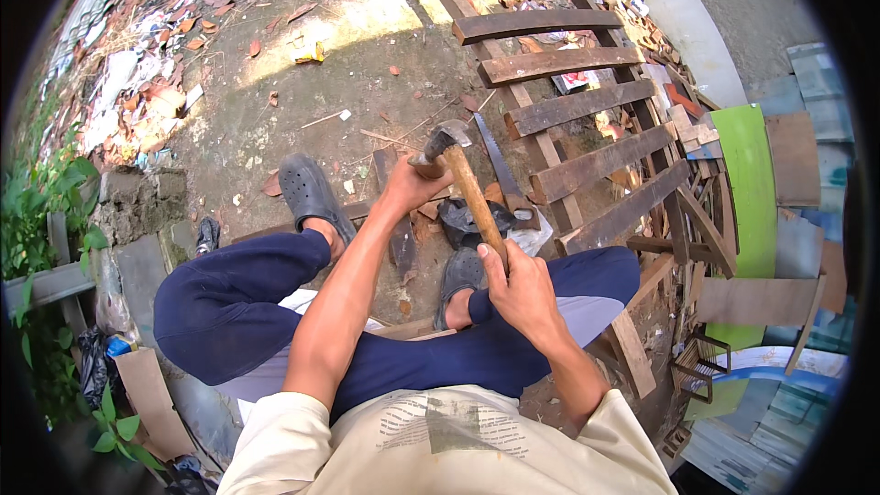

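Note:
My right hand [524, 291] grips a claw hammer by its wooden handle [478, 206], thumb along the shaft. The metal hammer head [447, 137] points away from me, right beside my left hand [412, 187]. That left hand is closed, its fingers curled under the hammer head; whatever they hold is hidden. Below it a dark wooden strip [401, 247] lies on the ground between my feet. A hand saw [497, 158] rests to the right, its handle end near a black plastic bag [469, 220].
On the right a slatted wooden frame [591, 110] lies across the ground. Grey clogs [312, 191] are on my feet. Behind the frame stand a green panel [747, 183] and stacked sheets. A rough block [142, 206] and plants [55, 183] border the left; leaves and litter scatter the ground.

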A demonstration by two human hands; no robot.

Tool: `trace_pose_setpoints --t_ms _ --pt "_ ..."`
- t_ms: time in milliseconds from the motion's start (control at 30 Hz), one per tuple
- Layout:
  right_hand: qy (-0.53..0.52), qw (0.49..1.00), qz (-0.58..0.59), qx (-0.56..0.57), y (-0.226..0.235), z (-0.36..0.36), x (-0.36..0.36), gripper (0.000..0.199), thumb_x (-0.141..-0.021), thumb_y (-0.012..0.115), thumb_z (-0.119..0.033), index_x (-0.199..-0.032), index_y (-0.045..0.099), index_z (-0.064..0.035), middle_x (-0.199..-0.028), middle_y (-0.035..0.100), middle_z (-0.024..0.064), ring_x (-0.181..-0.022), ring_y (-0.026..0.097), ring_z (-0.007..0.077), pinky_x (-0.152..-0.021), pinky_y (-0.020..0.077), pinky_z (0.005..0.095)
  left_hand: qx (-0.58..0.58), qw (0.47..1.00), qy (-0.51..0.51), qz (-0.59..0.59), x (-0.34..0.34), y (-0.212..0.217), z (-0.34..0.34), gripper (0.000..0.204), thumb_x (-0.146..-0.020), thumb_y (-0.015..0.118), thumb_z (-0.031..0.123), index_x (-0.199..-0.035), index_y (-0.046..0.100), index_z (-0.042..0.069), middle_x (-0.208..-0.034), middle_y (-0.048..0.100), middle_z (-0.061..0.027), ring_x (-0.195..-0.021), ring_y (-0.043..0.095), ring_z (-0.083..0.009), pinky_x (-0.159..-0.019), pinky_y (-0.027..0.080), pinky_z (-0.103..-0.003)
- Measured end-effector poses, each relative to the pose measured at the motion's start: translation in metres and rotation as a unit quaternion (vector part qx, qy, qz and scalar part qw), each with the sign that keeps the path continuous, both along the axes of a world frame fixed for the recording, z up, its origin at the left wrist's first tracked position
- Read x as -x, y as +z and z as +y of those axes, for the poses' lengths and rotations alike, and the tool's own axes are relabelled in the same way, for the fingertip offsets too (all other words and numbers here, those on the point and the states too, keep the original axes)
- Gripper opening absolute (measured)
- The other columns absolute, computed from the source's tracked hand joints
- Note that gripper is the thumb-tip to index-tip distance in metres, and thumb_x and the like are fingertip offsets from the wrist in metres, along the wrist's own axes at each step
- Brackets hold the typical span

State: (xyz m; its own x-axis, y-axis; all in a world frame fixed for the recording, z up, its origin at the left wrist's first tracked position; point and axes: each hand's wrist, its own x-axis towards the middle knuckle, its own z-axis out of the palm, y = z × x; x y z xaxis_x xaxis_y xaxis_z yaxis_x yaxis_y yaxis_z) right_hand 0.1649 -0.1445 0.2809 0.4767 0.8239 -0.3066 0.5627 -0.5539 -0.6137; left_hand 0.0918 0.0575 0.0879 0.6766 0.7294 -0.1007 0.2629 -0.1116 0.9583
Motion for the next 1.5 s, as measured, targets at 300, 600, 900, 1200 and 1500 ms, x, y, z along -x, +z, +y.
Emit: trace_pose_setpoints --t_ms 300,600,900,1200,1500 --pt "-0.015 0.999 0.017 0.032 -0.007 0.01 -0.017 0.032 -0.101 0.062 -0.026 -0.088 0.055 0.0017 -0.058 0.059 0.0214 -0.055 0.063 0.0412 -0.05 0.0456 0.0457 0.019 0.999 0.004 0.029 -0.005 -0.007 0.008 0.035 -0.08 0.083 0.037 -0.087 0.069 0.005 -0.077 0.07 -0.0052 -0.072 0.063 -0.0143 -0.068 0.052 -0.037" --pt "-0.022 0.995 0.09 -0.048 -0.054 0.0 -0.037 0.036 -0.103 0.059 -0.029 -0.087 0.057 0.003 -0.057 0.054 0.0178 -0.049 0.055 0.0331 -0.05 0.0423 0.0414 0.045 0.998 -0.003 0.052 -0.016 -0.003 0.024 0.04 -0.079 0.084 0.039 -0.09 0.07 0.003 -0.084 0.072 -0.0053 -0.08 0.067 -0.0135 -0.074 0.054 -0.035" --pt "-0.182 0.957 0.21 -0.078 -0.096 -0.022 -0.055 0.04 -0.105 0.055 -0.033 -0.083 0.057 -0.0004 -0.055 0.054 0.0075 -0.045 0.052 0.0155 -0.046 0.0413 0.0357 0.001 0.993 0.02 0.114 -0.037 -0.005 0.062 0.042 -0.078 0.082 0.039 -0.085 0.069 0.0 -0.081 0.072 -0.0102 -0.078 0.068 -0.019 -0.074 0.053 -0.037" --pt "-0.101 0.988 0.103 -0.056 -0.073 -0.008 -0.045 0.034 -0.102 0.06 -0.029 -0.09 0.06 0.0034 -0.06 0.056 0.0176 -0.051 0.058 0.0318 -0.053 0.0432 0.0425 0.071 0.995 0.028 0.069 -0.026 -0.008 0.015 0.041 -0.084 0.082 0.04 -0.089 0.071 0.001 -0.082 0.072 -0.0032 -0.076 0.066 -0.0091 -0.07 0.053 -0.031" --pt "-0.026 0.972 0.075 -0.222 -0.013 0.004 -0.015 0.022 -0.099 0.062 -0.016 -0.089 0.057 0.0027 -0.06 0.059 0.0167 -0.052 0.065 0.0327 -0.048 0.0462 0.0382 -0.058 0.998 0.007 0.027 -0.028 -0.012 0.013 0.039 -0.081 0.079 0.041 -0.08 0.069 0.003 -0.07 0.069 -0.0104 -0.066 0.067 -0.0258 -0.065 0.053 -0.039"
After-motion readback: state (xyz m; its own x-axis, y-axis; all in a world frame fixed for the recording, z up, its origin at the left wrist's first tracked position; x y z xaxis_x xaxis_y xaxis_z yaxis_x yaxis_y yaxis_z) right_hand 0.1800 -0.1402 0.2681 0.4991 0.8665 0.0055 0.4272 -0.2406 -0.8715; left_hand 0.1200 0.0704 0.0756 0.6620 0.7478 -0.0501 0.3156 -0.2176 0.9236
